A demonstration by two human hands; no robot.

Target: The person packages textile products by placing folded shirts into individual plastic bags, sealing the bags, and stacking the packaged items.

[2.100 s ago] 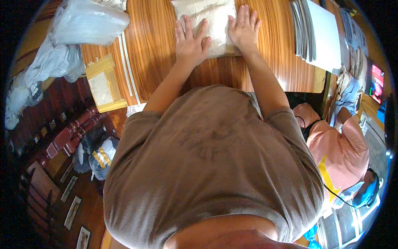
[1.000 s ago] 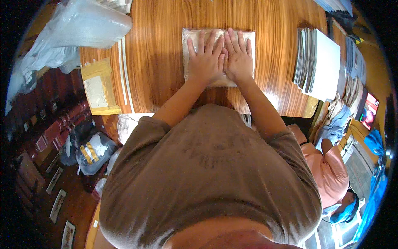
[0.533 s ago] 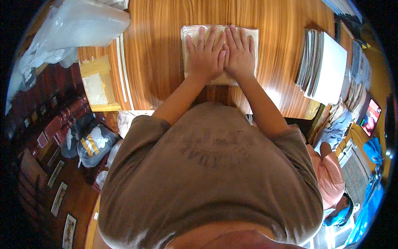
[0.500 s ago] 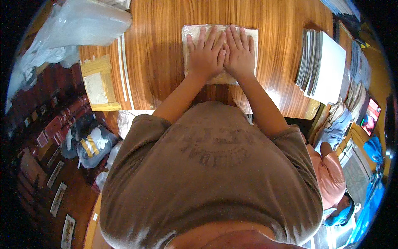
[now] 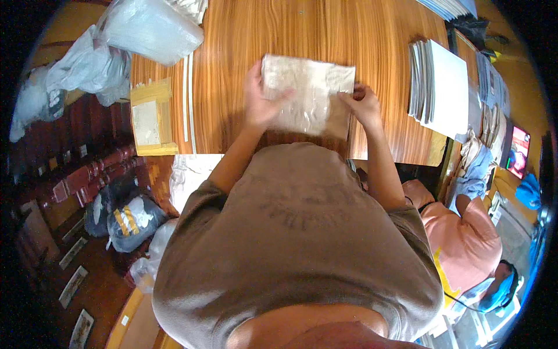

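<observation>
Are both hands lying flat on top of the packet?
No, the left hand holds the packet by its left side, the right hand by its right.

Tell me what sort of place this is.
Likely a small workroom, perhaps in a home: a flat wrapped packet held over a wood-grain table, a stack of sheets on its right, and translucent plastic at its far left corner.

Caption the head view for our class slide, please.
Left hand and right hand hold a flat, shiny packet at a wood-grain table.
</observation>
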